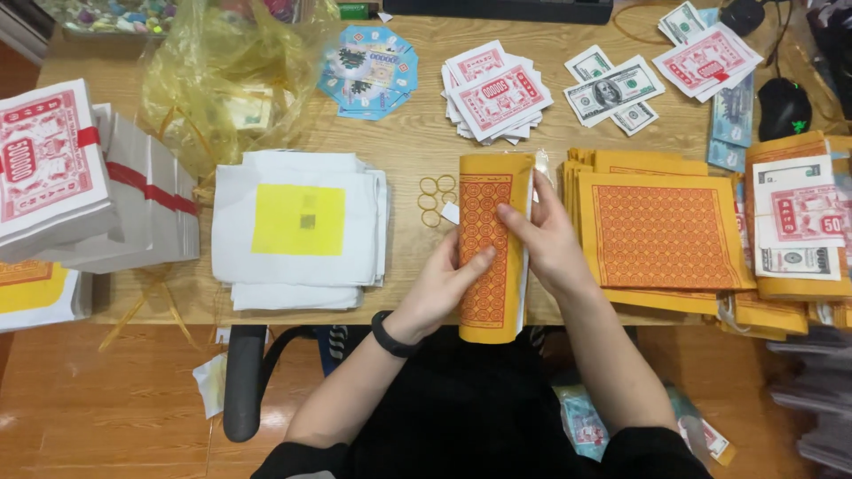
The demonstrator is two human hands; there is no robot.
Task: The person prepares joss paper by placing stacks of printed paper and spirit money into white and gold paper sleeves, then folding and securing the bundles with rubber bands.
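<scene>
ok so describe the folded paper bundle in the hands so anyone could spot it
On the wooden table, look at the near edge between the white sheet stack and the flat orange stack. The folded bundle sits there, the only one rolled upright, yellow-bordered with orange circles.

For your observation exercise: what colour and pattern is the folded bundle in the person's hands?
Folded bundle: yellow-orange paper with an orange circle grid, head view.

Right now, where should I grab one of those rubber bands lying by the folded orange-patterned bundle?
Take the rubber bands from above, pinching one ring's rim. They lie flat on the table, just beyond the left hand, so no side grip seems possible.
</scene>
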